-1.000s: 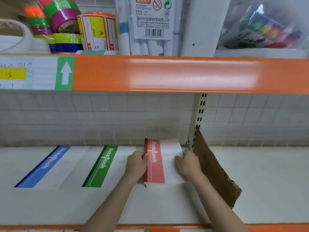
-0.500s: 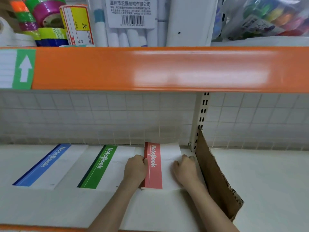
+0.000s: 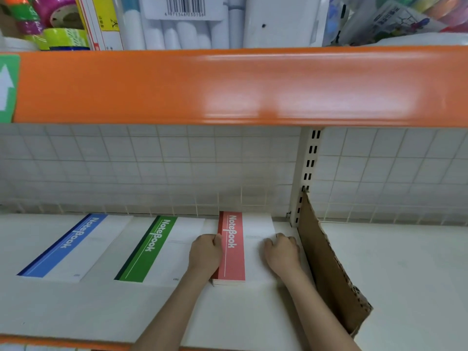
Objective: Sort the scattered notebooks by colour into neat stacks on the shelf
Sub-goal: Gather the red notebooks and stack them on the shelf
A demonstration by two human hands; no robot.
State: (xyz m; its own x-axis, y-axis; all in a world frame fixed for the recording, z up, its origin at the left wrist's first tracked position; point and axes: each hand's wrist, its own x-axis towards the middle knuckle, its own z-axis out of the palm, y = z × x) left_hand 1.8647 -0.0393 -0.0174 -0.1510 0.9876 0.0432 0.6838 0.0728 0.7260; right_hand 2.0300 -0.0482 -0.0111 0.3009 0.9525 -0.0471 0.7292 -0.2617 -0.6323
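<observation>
Notebooks are lying in three colour groups on the white lower shelf [image 3: 253, 312], seen from the single head view. At the left a blue-banded notebook [image 3: 68, 247] is lying flat, its band carrying "NoteBook" in white letters. Beside it a green-banded notebook [image 3: 157, 249] is showing the same word on its band, with small grey print on the white part that is too fine to read. To the right of that, a red-banded stack of notebooks [image 3: 234, 249] is sitting with its far end close to the wire-grid back panel [image 3: 152, 168], again marked "NoteBook"; several page edges are showing at its near corner.

The left hand [image 3: 205, 252] is resting against the left edge of the red stack, fingers curled over that edge with the thumb on the cover. The right hand [image 3: 281, 252] is lying on the white part of the top cover near its right edge, fingers bent down onto it; whether they are hooking round the edge cannot be told.

Just right of that hand a brown cardboard divider [image 3: 326, 264] is standing on edge against the slotted upright [image 3: 307, 173].

Above, the orange shelf front [image 3: 228, 84] is carrying a green label with a white arrow [image 3: 7, 87]. On the upper shelf, a barcode tag [image 3: 184, 6] is hanging over white markers [image 3: 177, 34], beside rolls of coloured tape [image 3: 58, 24].
</observation>
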